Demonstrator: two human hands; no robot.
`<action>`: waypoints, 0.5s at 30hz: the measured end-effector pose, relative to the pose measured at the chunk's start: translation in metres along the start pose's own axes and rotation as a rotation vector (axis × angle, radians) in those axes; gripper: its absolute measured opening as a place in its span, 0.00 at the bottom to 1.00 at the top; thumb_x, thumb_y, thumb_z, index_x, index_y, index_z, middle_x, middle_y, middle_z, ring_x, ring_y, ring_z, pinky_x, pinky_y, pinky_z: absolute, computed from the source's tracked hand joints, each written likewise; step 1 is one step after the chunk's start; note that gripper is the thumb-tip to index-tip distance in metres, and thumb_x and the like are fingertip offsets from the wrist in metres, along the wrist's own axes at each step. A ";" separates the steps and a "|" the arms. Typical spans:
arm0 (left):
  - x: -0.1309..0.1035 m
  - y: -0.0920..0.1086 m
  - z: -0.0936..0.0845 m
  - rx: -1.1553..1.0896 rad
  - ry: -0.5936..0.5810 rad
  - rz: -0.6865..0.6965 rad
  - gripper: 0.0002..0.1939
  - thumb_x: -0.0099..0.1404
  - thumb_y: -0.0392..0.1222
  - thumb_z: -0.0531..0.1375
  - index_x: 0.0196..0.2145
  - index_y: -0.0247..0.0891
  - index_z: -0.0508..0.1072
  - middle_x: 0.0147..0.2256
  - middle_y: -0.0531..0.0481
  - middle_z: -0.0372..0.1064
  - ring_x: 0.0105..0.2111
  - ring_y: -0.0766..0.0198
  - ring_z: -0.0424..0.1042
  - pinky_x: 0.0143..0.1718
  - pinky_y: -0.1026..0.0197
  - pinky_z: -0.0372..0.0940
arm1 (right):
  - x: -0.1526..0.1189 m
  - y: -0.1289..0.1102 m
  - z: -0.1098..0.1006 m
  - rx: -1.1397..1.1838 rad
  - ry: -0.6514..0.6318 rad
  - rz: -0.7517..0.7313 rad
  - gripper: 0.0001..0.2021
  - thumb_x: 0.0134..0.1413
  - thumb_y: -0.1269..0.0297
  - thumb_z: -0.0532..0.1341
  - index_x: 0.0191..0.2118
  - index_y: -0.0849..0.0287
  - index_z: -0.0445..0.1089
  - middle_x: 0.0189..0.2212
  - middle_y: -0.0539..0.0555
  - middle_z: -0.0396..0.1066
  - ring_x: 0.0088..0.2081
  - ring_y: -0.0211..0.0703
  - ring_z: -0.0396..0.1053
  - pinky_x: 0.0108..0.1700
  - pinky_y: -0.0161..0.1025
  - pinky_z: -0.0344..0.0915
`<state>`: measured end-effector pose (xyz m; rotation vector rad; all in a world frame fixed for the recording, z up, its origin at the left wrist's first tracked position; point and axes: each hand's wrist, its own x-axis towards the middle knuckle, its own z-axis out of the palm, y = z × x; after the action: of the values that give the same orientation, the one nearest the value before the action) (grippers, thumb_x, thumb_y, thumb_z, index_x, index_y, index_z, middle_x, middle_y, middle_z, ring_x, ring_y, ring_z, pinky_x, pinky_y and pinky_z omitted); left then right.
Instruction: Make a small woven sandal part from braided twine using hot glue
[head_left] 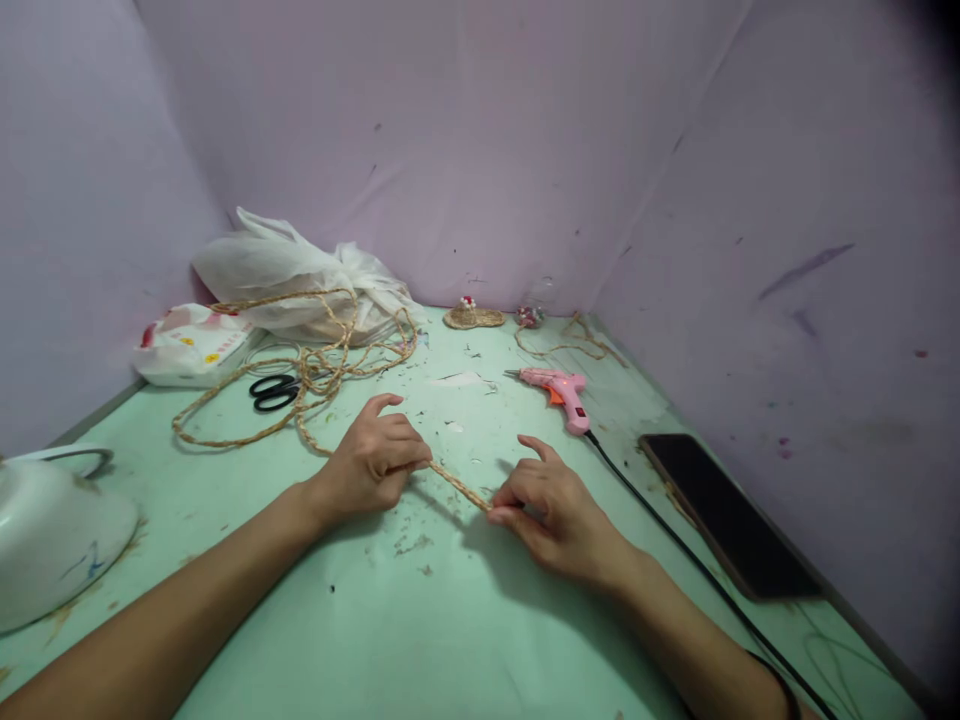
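Observation:
A tan braided straw cord [459,486] is stretched between my two hands, just over the green table [420,640]. My left hand [381,456] pinches it at the upper left of this stretch. My right hand [551,505] pinches it at the lower right, at or near its end. Behind my left hand the cord runs on into a loose, looped pile on the left. Black-handled scissors [274,392] lie among those loops, their blades hidden under the cord.
A pink glue gun [559,392] with a black cable lies right of centre, a phone [727,515] further right. At the back stand a white bag [300,280] and a small woven piece [474,318]. A white packet [195,345] and a lamp [60,530] are left.

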<state>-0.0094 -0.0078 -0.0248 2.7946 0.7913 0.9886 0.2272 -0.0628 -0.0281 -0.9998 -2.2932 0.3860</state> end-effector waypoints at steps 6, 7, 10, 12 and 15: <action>-0.002 -0.001 0.001 -0.101 -0.022 0.005 0.10 0.59 0.31 0.53 0.27 0.39 0.73 0.23 0.54 0.72 0.24 0.70 0.68 0.52 0.51 0.55 | 0.000 -0.003 -0.002 0.087 -0.011 -0.094 0.08 0.54 0.68 0.58 0.25 0.59 0.66 0.20 0.46 0.67 0.24 0.33 0.64 0.58 0.50 0.49; -0.003 -0.002 0.001 -0.115 -0.027 0.005 0.10 0.59 0.31 0.53 0.27 0.38 0.72 0.23 0.54 0.72 0.24 0.70 0.68 0.51 0.52 0.55 | 0.000 -0.004 -0.003 0.106 -0.022 -0.108 0.08 0.55 0.67 0.58 0.25 0.58 0.65 0.19 0.45 0.66 0.24 0.33 0.63 0.58 0.49 0.50; -0.007 -0.011 -0.001 -0.102 0.009 -0.019 0.10 0.59 0.31 0.53 0.26 0.38 0.72 0.23 0.54 0.72 0.24 0.70 0.69 0.50 0.53 0.57 | -0.001 -0.005 -0.006 0.096 -0.067 -0.105 0.10 0.55 0.67 0.57 0.23 0.58 0.62 0.17 0.44 0.60 0.22 0.33 0.61 0.57 0.49 0.51; -0.009 -0.018 -0.003 -0.068 0.055 -0.041 0.09 0.59 0.31 0.54 0.27 0.38 0.72 0.24 0.54 0.72 0.24 0.70 0.68 0.49 0.54 0.58 | -0.001 -0.003 -0.008 0.061 -0.048 -0.093 0.14 0.55 0.68 0.55 0.19 0.58 0.57 0.16 0.43 0.54 0.20 0.32 0.56 0.54 0.48 0.54; -0.010 -0.021 -0.006 -0.050 0.074 -0.026 0.09 0.59 0.29 0.54 0.28 0.39 0.72 0.25 0.54 0.72 0.24 0.70 0.68 0.50 0.53 0.57 | 0.000 0.002 -0.011 0.043 0.168 -0.036 0.19 0.56 0.69 0.51 0.16 0.57 0.47 0.14 0.42 0.43 0.18 0.32 0.47 0.42 0.42 0.62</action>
<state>-0.0289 0.0051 -0.0305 2.7127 0.7978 1.0974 0.2352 -0.0617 -0.0207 -0.9323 -2.1402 0.3228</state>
